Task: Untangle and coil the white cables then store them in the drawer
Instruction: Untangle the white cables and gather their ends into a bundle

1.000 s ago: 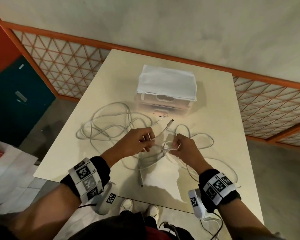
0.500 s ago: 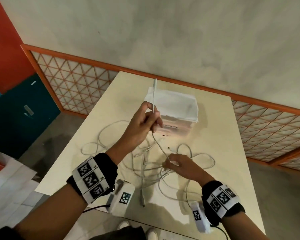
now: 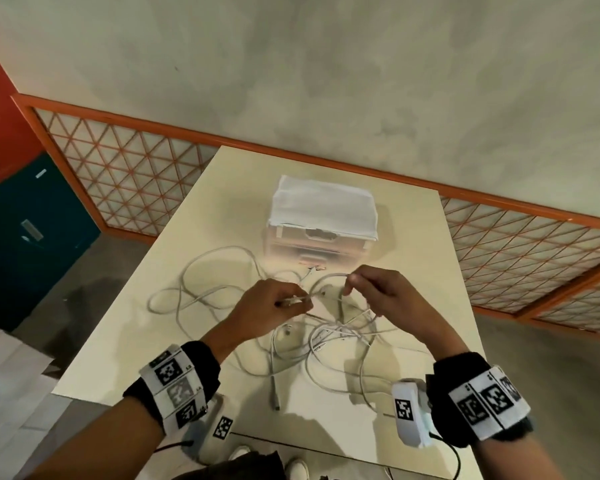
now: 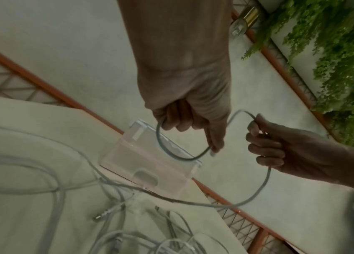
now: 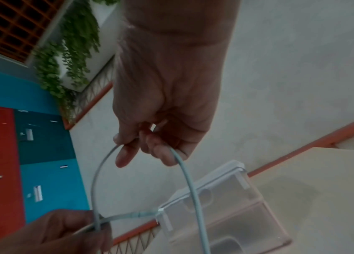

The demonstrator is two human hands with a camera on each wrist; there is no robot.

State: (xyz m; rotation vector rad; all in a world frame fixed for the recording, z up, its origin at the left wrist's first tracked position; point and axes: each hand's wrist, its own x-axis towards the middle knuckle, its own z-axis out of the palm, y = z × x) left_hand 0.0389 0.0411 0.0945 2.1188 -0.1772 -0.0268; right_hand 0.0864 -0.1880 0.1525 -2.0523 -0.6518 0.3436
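Several white cables (image 3: 326, 337) lie tangled on the beige table (image 3: 420, 271), with wide loops (image 3: 201, 296) spreading to the left. My left hand (image 3: 297, 301) pinches one white cable near its plug end. My right hand (image 3: 352, 284) pinches the same cable (image 3: 326, 276), which arcs between the hands just above the tangle. In the left wrist view the cable (image 4: 171, 153) curves from my left hand (image 4: 193, 127) to my right hand (image 4: 276, 147). The clear plastic drawer unit (image 3: 319, 244), shut, with a white cloth (image 3: 323, 206) on top, stands just beyond the hands.
A loose plug (image 3: 276, 403) lies near the table's front edge. An orange lattice railing (image 3: 136, 168) runs behind and beside the table. Blue and red lockers (image 5: 41, 154) stand to the left, and grey floor surrounds the table.
My left hand, which held a cable end raised high half a second ago, has come down. My right hand has lifted off the tangle and now pinches that cable, forming a small arc.
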